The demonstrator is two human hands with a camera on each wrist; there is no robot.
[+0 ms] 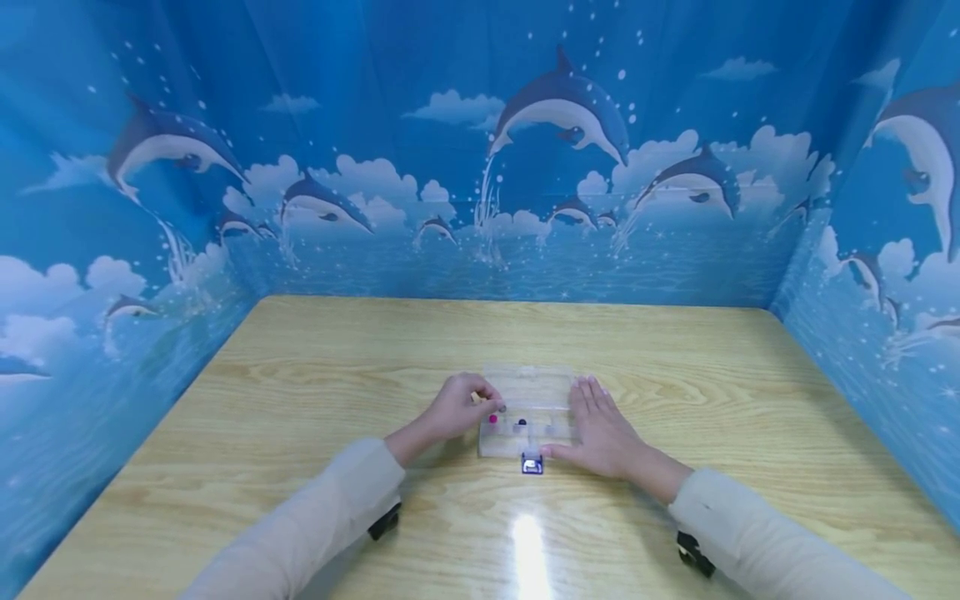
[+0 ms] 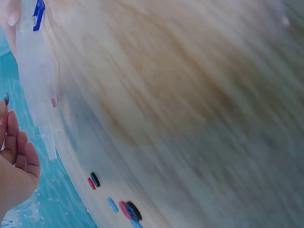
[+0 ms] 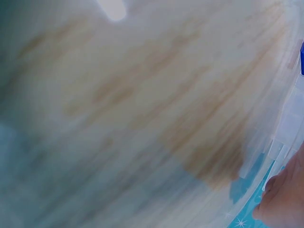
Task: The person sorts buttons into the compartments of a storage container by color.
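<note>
- While your left hand (image 1: 459,408) pinches a small, dark, rounded piece (image 1: 502,408) between thumb and fingertips, your right hand (image 1: 606,437) rests with straight fingers along the right side of the clear box (image 1: 498,447), gripping nothing
- You have that see-through plastic box, straight-walled and divided into compartments, lid laid back, on the smooth, wood-grained table (image 1: 337,342)
- Inside sit a round pink piece (image 1: 492,419) and a separate dark piece (image 1: 522,422)
- A glossy blue clasp (image 1: 532,463) marks its front edge
- Red, black and blue discs (image 2: 128,210) lie apart from it
</note>
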